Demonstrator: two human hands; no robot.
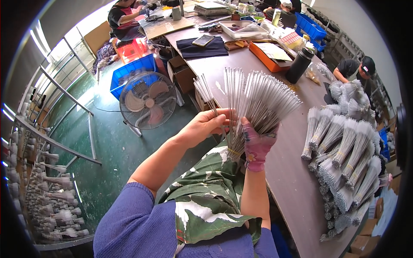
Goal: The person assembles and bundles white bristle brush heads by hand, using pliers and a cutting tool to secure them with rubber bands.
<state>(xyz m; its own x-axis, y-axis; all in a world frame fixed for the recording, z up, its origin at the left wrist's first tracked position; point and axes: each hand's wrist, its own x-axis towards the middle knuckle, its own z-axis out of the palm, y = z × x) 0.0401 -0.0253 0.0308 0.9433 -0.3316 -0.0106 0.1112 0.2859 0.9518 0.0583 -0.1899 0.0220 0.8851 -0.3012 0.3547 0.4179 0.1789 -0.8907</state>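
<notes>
Two hands: both closed on one fanned bunch of thin wire brushes [247, 101], held up over the near edge of the table [292, 176].
Right hand [257, 144]: wears a pink patterned glove; wrapped tight round the lower stems of the bunch, just above a yellow band.
Left hand [205, 125]: bare; fingers curled round a few brushes [205, 92] at the left side of the fan, pulled slightly apart from the rest.
Bunch position: centre of view, bristle ends pointing away from the person, stems down toward the lap.
Lap: green and white leaf-print cloth [206, 202] below the hands; blue sleeves at the near edge.
Right of hands: heap of banded brush bundles [344, 159] lying on the table, well apart from the held bunch.
Far on table: black bottle [300, 64] standing upright; orange tray [269, 56] with papers just left of it; dark cloth [202, 48] with a phone [203, 40] on top.
Left, on floor: round fan [147, 101] standing on green floor; blue crate [133, 71] just behind it.
Far left edge: rack [51, 202] hung with more brush bundles.
Other people: one seated at far left end of the table [124, 17]; one in a cap at far right [355, 71].
</notes>
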